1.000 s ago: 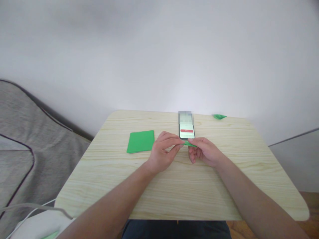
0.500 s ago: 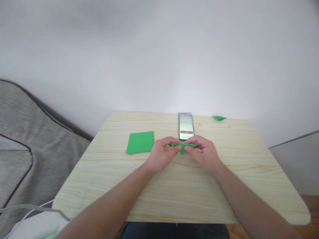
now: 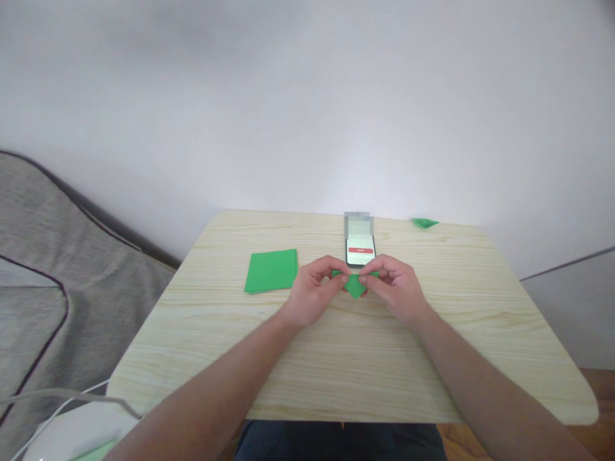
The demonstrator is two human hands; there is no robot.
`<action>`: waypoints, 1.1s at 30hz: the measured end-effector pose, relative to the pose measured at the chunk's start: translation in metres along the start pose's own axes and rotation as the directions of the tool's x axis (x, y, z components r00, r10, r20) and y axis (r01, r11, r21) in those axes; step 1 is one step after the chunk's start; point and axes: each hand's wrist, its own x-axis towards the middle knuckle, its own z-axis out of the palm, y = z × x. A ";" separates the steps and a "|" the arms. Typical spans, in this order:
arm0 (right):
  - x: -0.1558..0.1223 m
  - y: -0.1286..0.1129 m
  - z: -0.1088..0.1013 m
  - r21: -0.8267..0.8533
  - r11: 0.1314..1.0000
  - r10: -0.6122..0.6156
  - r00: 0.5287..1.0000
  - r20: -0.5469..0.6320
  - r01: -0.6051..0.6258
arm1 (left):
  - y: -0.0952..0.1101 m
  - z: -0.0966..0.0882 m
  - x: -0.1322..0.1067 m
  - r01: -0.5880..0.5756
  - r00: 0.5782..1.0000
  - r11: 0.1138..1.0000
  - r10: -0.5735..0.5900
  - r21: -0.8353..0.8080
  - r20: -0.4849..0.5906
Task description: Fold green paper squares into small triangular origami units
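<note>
A small folded green paper [image 3: 355, 285] is held between both hands over the middle of a light wooden table [image 3: 336, 358]. My left hand [image 3: 313, 293] pinches its left corner with curled fingers. My right hand [image 3: 396, 291] pinches its right corner the same way. The paper shows as a downward-pointing triangle between the fingertips. A stack of flat green paper squares [image 3: 271, 271] lies on the table to the left of my left hand.
A phone [image 3: 360, 241] with a lit screen lies just behind the hands. A small green folded piece [image 3: 425, 223] sits at the table's far right edge. A grey cushion [image 3: 52, 269] is on the left, and white cables [image 3: 72, 400] run at the lower left.
The hands drew closer together and turned the green paper. It went from a thin strip seen edge-on to a triangle facing the camera.
</note>
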 end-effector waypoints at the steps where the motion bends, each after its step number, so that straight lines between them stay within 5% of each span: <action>1: 0.000 0.000 0.000 -0.002 1.000 0.001 1.000 0.000 -0.001 | 0.000 0.000 0.000 0.002 1.000 1.000 -0.002 -0.007 0.002; 13: 0.000 0.000 0.004 -0.117 0.993 -0.004 1.000 -0.012 0.002 | -0.001 0.003 -0.004 -0.084 0.996 0.978 0.078 0.193 0.038; 24: 0.000 -0.006 0.009 0.079 0.997 0.008 1.000 -0.017 -0.006 | -0.002 0.004 -0.002 -0.106 0.991 0.979 0.118 0.171 -0.060; 33: -0.003 -0.001 0.009 0.061 0.998 -0.016 0.999 0.047 0.013 | 0.001 0.005 -0.003 -0.051 0.998 0.994 0.055 0.097 -0.033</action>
